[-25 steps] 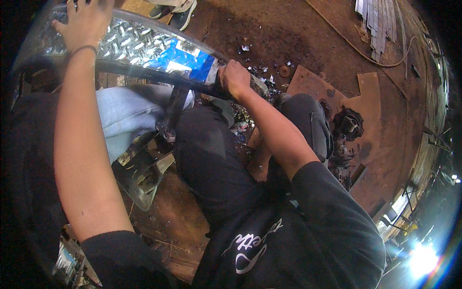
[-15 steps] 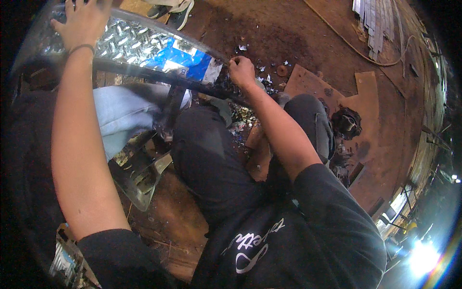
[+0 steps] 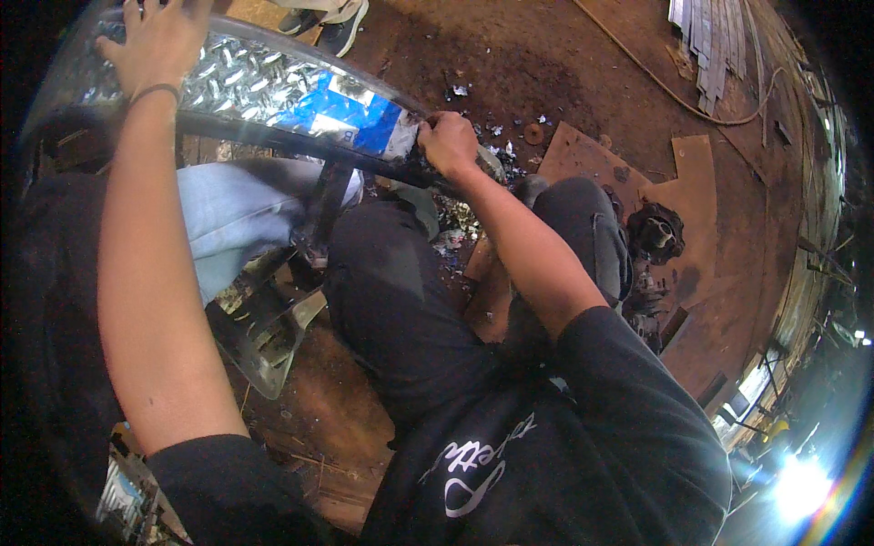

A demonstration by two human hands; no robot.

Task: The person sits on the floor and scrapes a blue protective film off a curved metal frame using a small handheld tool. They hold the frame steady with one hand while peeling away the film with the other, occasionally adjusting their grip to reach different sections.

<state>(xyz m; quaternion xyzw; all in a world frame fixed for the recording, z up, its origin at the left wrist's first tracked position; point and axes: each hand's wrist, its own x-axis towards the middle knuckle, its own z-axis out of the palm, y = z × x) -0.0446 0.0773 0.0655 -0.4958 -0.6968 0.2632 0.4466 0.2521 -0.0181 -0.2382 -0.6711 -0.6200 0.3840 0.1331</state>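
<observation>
A long panel of shiny diamond-tread metal (image 3: pixel 238 77), set in a dark frame, stretches from the upper left toward the middle. Blue-and-white film (image 3: pixel 369 123) covers its right end. My left hand (image 3: pixel 162 50) lies with fingers spread on the panel's far left part; its fingertips reach the picture's top edge. At the right end, beside the film, my right hand (image 3: pixel 449 146) is closed with curled fingers against the panel's corner. What those fingers hold, if anything, is hidden.
A person's light-blue trouser leg (image 3: pixel 238 214) is under the frame. Shoes (image 3: pixel 341 32) show beyond the panel. Shiny scraps litter the brown floor (image 3: pixel 510 64). A rope (image 3: pixel 651 86), metal strips (image 3: pixel 706 45), rusty sheets (image 3: pixel 696 177) and a dark machine part (image 3: pixel 655 232) lie to the right.
My right hand has shifted slightly left and nearer to me along the panel's end. My left hand has stayed in place on the metal.
</observation>
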